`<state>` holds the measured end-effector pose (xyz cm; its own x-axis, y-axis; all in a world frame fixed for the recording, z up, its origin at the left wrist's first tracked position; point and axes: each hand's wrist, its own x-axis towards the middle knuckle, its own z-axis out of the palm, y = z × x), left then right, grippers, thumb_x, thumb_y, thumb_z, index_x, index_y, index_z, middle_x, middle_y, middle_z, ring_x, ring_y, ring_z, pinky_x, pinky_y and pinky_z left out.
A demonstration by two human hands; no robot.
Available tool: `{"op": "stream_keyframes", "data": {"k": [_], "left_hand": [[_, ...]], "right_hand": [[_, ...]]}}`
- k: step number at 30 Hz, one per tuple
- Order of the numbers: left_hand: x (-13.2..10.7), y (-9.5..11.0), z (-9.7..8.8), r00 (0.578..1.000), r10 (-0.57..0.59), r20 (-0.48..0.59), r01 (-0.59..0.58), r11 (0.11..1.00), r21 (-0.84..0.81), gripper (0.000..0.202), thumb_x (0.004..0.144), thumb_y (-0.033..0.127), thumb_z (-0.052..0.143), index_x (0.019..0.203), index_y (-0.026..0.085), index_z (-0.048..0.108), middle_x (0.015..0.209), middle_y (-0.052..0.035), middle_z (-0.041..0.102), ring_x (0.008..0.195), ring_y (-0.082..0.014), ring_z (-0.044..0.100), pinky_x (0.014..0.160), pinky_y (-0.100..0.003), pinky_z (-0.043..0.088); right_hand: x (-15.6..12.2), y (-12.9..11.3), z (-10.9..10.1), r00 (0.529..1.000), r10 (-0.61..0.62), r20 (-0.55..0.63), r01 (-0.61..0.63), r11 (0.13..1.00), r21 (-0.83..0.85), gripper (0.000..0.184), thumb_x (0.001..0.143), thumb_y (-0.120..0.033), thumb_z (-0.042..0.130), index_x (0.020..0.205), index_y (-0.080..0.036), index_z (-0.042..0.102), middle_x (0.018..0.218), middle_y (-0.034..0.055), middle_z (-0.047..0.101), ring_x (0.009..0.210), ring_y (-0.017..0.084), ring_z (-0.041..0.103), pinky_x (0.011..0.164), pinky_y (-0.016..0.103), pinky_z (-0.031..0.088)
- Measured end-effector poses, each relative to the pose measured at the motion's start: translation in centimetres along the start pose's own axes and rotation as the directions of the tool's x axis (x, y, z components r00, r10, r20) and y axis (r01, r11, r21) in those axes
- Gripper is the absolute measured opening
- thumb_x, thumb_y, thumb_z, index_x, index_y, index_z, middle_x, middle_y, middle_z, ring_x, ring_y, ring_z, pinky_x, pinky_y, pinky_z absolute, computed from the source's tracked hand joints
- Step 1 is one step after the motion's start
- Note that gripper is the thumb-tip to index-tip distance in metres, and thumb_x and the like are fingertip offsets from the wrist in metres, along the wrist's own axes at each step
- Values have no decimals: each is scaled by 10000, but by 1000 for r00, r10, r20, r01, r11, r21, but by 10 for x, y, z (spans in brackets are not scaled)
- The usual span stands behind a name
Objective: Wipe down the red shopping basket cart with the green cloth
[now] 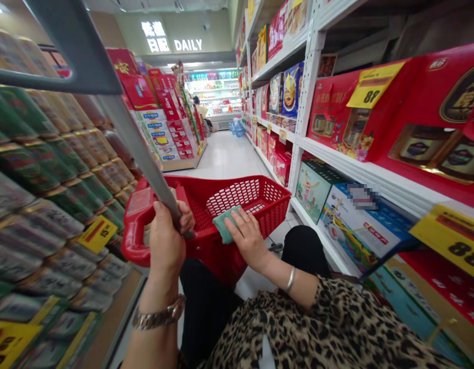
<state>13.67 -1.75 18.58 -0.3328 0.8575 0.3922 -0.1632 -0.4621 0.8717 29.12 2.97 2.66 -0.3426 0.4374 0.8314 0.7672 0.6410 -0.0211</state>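
- The left hand (165, 241) is closed around a long grey metal bar (139, 148), with the fingers wrapping it just above a red plastic shopping basket (256, 187). A metal wristwatch (160, 315) is sitting on that wrist.
- The right hand (248, 238) is lying open, palm down with the fingers apart, on a teal cloth (224, 224). It is pressing lightly rather than clamping. A silver bangle (290, 279) is circling that wrist.
- The teal cloth is lying at the near side of the basket, just inside the rim. It is appearing soft and light, so a pinch between fingers and thumb is likely to be sufficient.
- The basket is standing low in front of the person's legs. Its stiff, perforated walls are suggesting a light load, and its thick red grip (135, 225) is offering the firmest hold.
- The bar is appearing stiff and smooth; a full wrap is probably needed to prevent slipping.
- White shelving (304, 123) is running along the right side, carrying red gift boxes (360, 110). Stacked cans (48, 236) with a yellow price tag (97, 234) are lining the left side.
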Motion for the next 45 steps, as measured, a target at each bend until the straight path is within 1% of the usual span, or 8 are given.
{"op": "stream_keyframes", "data": {"k": [8, 14, 22, 26, 29, 32, 39, 45], "left_hand": [[2, -1, 1, 1000, 13, 16, -13, 1000, -3, 601, 774, 789, 645, 674, 200, 582, 499, 52, 359, 437, -79, 298, 406, -212, 267], [1, -2, 1, 1000, 2, 9, -2, 1000, 6, 588, 817, 774, 603, 691, 200, 582, 512, 46, 375, 436, -86, 319, 404, -220, 279], [2, -3, 2, 1000, -4, 12, 4, 1000, 11, 607, 799, 793, 603, 679, 198, 581, 507, 45, 373, 435, -88, 313, 410, -227, 285], [2, -4, 4, 1000, 4, 3, -4, 1000, 22, 627, 769, 819, 612, 677, 200, 572, 506, 49, 367, 433, -85, 309, 410, -222, 267], [1, -3, 5, 1000, 22, -17, -21, 999, 37, 603, 810, 789, 592, 669, 203, 556, 498, 50, 359, 428, -87, 307, 409, -224, 267], [0, -1, 5, 999, 25, -34, -23, 998, 50, 595, 847, 769, 562, 665, 203, 545, 494, 52, 354, 423, -84, 308, 410, -219, 266], [0, -1, 4, 998, 35, -46, -33, 998, 51, 631, 801, 815, 578, 665, 199, 549, 493, 56, 351, 430, -80, 322, 417, -215, 271], [0, -1, 6, 997, 49, -56, -46, 998, 44, 631, 776, 822, 602, 671, 202, 545, 491, 55, 368, 420, -78, 314, 411, -217, 252]], "right_hand": [[-21, 82, 15, 986, 141, 88, -136, 989, -51, 534, 955, -12, 419, 1405, -230, 606, 1486, 123, 592, 1471, 224, 425, 1196, 495, 319], [-22, 134, 11, 937, 297, 186, -273, 951, -143, 570, 906, 8, 428, 1367, -252, 639, 1501, 97, 589, 1458, 220, 423, 1206, 508, 234], [-10, 194, -1, 777, 562, 284, -500, 824, -265, 658, 866, 26, 375, 1424, -234, 608, 1595, 111, 482, 1488, 282, 365, 1181, 581, 267], [-3, 207, -5, 723, 629, 287, -580, 778, -243, 678, 815, 33, 403, 1393, -228, 643, 1576, 114, 504, 1462, 312, 393, 1166, 591, 303], [-3, 199, -1, 731, 622, 281, -582, 783, -219, 659, 782, 26, 437, 1339, -227, 682, 1537, 104, 549, 1438, 315, 415, 1164, 568, 305], [-8, 175, 6, 791, 575, 209, -553, 818, -159, 648, 766, 19, 456, 1310, -232, 702, 1472, 93, 609, 1407, 300, 439, 1174, 531, 292], [-15, 86, 9, 886, 431, 168, -429, 902, -52, 622, 828, 6, 430, 1370, -196, 659, 1504, 119, 572, 1415, 309, 428, 1163, 506, 301], [5, 6, -4, 942, 313, 124, -325, 940, 100, 619, 849, 6, 436, 1391, -216, 639, 1506, 101, 568, 1423, 302, 406, 1161, 496, 312]]}}
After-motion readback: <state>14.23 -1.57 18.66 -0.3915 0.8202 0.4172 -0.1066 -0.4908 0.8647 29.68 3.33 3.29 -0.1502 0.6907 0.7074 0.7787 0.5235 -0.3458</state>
